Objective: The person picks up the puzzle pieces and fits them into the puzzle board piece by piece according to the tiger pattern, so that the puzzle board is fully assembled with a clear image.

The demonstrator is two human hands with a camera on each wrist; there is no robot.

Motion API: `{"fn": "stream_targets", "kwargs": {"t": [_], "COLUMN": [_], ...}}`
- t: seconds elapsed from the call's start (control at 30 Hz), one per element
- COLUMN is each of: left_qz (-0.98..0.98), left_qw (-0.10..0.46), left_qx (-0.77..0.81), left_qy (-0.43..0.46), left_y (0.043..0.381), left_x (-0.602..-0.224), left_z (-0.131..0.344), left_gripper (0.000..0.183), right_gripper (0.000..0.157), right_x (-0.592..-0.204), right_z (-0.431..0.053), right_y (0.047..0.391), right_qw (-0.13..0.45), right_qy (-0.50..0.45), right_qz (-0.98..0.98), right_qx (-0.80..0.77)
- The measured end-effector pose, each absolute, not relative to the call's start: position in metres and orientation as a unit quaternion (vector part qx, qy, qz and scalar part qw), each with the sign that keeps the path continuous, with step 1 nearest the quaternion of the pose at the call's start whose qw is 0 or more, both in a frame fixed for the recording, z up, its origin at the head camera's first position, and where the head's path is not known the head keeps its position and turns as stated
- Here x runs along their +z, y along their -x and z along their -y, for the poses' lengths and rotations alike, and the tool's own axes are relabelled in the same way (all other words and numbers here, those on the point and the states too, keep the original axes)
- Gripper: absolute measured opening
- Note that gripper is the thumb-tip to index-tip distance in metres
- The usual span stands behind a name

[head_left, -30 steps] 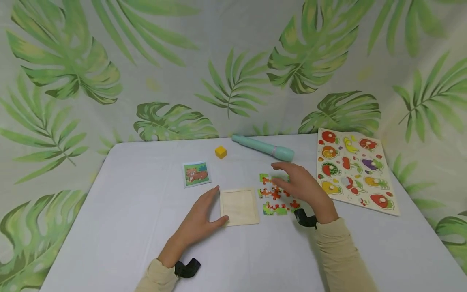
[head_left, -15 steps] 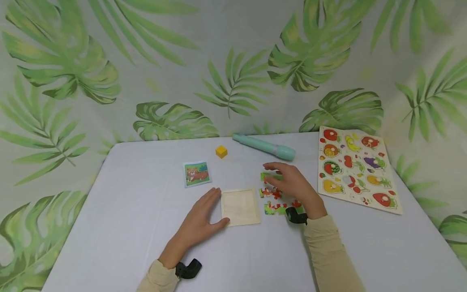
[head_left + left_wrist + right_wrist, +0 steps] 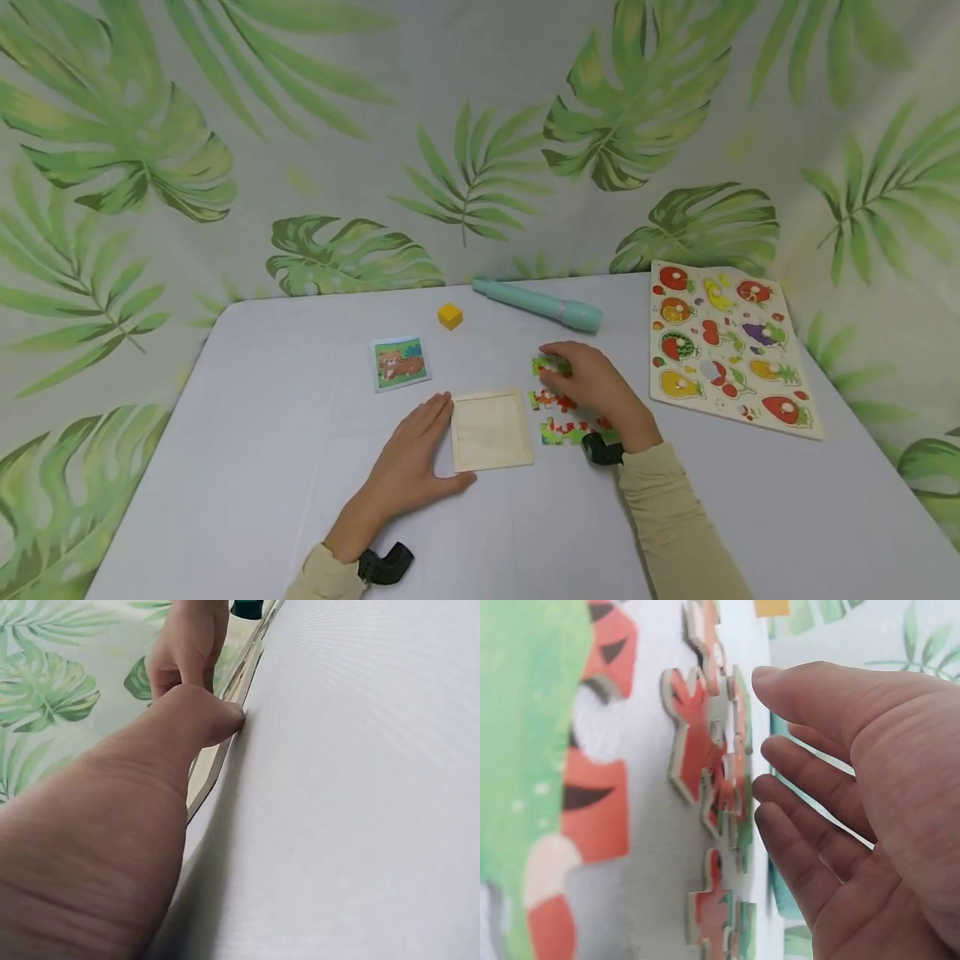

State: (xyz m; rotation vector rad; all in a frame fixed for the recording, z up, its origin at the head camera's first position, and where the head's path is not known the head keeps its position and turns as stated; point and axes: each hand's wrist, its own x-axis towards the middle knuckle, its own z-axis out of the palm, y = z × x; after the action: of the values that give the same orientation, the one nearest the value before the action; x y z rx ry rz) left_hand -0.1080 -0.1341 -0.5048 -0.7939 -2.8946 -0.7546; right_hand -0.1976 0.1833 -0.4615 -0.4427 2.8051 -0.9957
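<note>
A square wooden puzzle tray [image 3: 455,442] with a bare base lies in front of me. My left hand [image 3: 408,462] rests along its left side, fingers extended and thumb spread near the lower left corner. To the right of the tray, jigsaw pieces [image 3: 553,435] in red and green lie in loose rows. Low over the upper rows is my right hand [image 3: 598,383], which hides some of them. In the right wrist view its thumb and slightly bent fingers [image 3: 810,847] stand apart with nothing between them, close beside the flat red pieces [image 3: 596,802].
A bear picture card [image 3: 401,364] lies at upper left, with a yellow cube [image 3: 450,316] behind it. A teal tube-shaped object with a thicker end [image 3: 536,303] lies at the back. On the right is a fruit peg board [image 3: 731,350]. Leafy cloth hangs behind the table.
My right hand has moved left and lowered over the upper puzzle pieces. The left hand stays beside the tray, and the head view has shifted slightly.
</note>
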Motion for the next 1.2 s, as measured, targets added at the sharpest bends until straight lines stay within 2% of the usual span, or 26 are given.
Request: {"fn": "stream_targets", "kwargs": {"t": [0.73,0.97,1.2], "left_qz": [0.935,0.934,0.941], "left_qw": [0.013,0.026,-0.004], "left_qx": [-0.240,-0.239,-0.227], "left_qy": [0.260,0.265,0.252], "left_y": [0.109,0.108,0.109], "left_x": [-0.497,-0.502,-0.504], "left_z": [0.136,0.136,0.135], "left_gripper": [0.102,0.099,0.101], "right_gripper": [0.044,0.041,0.039], "right_x": [-0.468,-0.471,-0.469], "right_z": [-0.183,-0.184,-0.186], "right_y": [0.198,0.196,0.199], "right_qw": [0.039,0.028,0.036], "right_qy": [0.154,0.148,0.148], "right_qz": [-0.939,-0.939,-0.939], "right_qx": [-0.306,-0.310,-0.307]}}
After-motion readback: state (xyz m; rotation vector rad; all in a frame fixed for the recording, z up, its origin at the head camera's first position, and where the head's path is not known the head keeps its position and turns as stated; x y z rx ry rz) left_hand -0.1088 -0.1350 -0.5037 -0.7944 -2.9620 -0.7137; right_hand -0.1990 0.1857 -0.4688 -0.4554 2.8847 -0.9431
